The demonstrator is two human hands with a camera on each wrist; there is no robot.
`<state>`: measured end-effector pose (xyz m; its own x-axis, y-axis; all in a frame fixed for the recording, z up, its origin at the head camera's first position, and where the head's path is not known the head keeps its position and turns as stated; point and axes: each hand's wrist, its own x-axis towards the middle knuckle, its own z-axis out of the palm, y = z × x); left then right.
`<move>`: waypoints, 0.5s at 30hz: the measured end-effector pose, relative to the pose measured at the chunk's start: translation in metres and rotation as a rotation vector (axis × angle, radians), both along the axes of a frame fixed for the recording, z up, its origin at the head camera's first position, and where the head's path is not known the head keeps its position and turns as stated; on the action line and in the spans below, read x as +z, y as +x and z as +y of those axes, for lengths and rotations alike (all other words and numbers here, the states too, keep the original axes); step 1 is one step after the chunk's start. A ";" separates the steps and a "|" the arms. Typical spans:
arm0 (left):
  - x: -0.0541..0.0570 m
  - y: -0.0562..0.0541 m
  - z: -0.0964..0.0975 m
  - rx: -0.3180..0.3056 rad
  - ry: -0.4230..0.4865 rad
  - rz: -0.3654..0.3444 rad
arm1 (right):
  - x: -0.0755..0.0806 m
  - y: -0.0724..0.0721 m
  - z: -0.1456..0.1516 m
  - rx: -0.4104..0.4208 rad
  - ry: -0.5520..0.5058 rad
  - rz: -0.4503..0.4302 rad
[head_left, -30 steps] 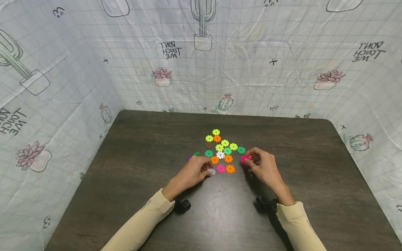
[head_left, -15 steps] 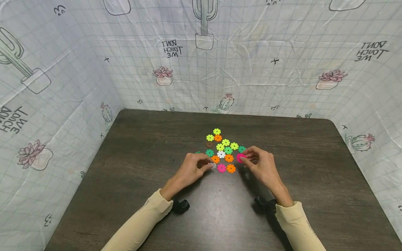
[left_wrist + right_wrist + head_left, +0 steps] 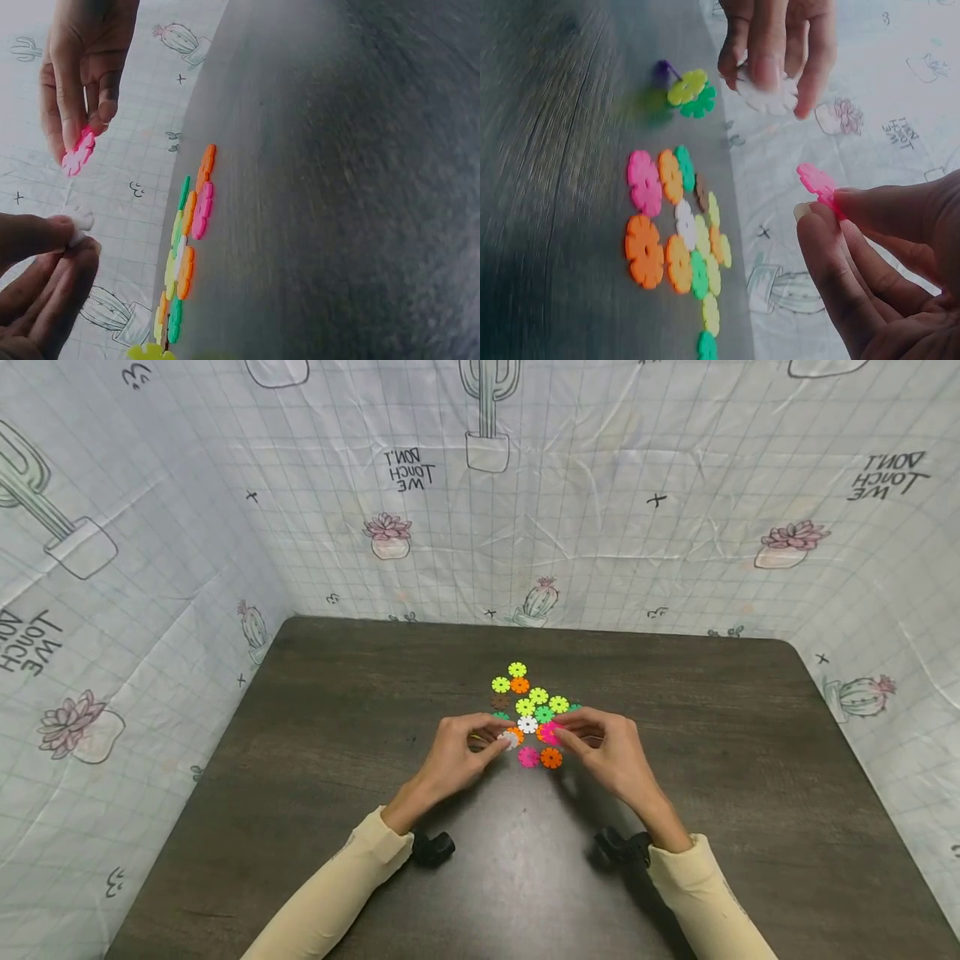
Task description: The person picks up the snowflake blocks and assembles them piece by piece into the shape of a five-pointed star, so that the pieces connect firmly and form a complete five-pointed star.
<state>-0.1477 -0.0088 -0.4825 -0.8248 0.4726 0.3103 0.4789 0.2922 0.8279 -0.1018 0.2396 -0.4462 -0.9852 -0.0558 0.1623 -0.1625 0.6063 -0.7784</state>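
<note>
Biggest first: one printed cloth (image 3: 585, 510), covering three sides around you, cactus drawings and lettering on it. One dark wood-look table (image 3: 375, 685) inside it. Two cream sleeves (image 3: 333, 885) on your arms. Two hands over the table, one black wrist device (image 3: 433, 849) below each, so two devices.

Your left hand (image 3: 450, 756) pinches one white disc (image 3: 82, 216) between thumb and fingertips, the other fingers curved alongside. Your right hand (image 3: 611, 752) pinches one pink disc (image 3: 78, 155), same kind of thumb-and-finger grip. Both held discs are up off the table, near each other, not touching.

Under and beyond your hands, 15 notched discs lie flat in a close group; whether every edge touches, can't tell. Count: five yellow discs (image 3: 538, 695), four orange discs (image 3: 551, 758), three green discs (image 3: 544, 715), one brown disc (image 3: 499, 702), one lying white disc (image 3: 527, 724), one lying pink disc (image 3: 528, 757). The lying pink one sits nearest you, beside an orange.

Apart from that group, on your left hand's side, the right wrist view shows one separate yellow piece (image 3: 688, 88) overlapping one separate green piece (image 3: 699, 103), plus one purple piece (image 3: 663, 71), blurry.
</note>
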 end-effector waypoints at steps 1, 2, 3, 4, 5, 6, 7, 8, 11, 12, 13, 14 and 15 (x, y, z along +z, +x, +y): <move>0.001 0.000 0.000 0.006 0.016 -0.007 | 0.001 -0.001 -0.002 0.003 -0.006 -0.006; 0.002 0.000 0.000 0.012 0.031 -0.016 | 0.002 -0.001 -0.003 0.006 -0.009 -0.012; 0.003 0.000 0.000 0.018 0.045 -0.020 | 0.002 -0.001 -0.004 0.009 -0.014 -0.017; 0.004 0.000 0.000 0.023 0.059 -0.027 | 0.002 -0.001 -0.005 0.009 -0.021 -0.024; 0.004 0.000 0.000 0.026 0.071 -0.031 | 0.003 -0.002 -0.006 0.008 -0.027 -0.029; 0.005 0.000 0.000 0.031 0.081 -0.032 | 0.003 -0.002 -0.008 0.006 -0.036 -0.033; 0.005 0.000 0.000 0.034 0.088 -0.035 | 0.003 -0.002 -0.009 0.005 -0.047 -0.038; 0.006 0.000 0.000 0.036 0.094 -0.035 | 0.003 -0.002 -0.010 0.005 -0.058 -0.042; 0.006 0.001 0.000 0.035 0.120 -0.037 | 0.003 -0.003 -0.013 0.008 -0.105 -0.053; 0.006 0.001 0.000 0.035 0.125 -0.037 | 0.003 -0.003 -0.014 0.011 -0.125 -0.059; 0.006 0.001 0.000 0.035 0.130 -0.037 | 0.003 -0.003 -0.014 0.015 -0.142 -0.065; 0.006 0.002 0.000 0.036 0.134 -0.035 | 0.003 -0.003 -0.015 0.021 -0.161 -0.073; 0.006 0.002 0.000 0.036 0.138 -0.032 | 0.003 -0.003 -0.015 0.026 -0.179 -0.081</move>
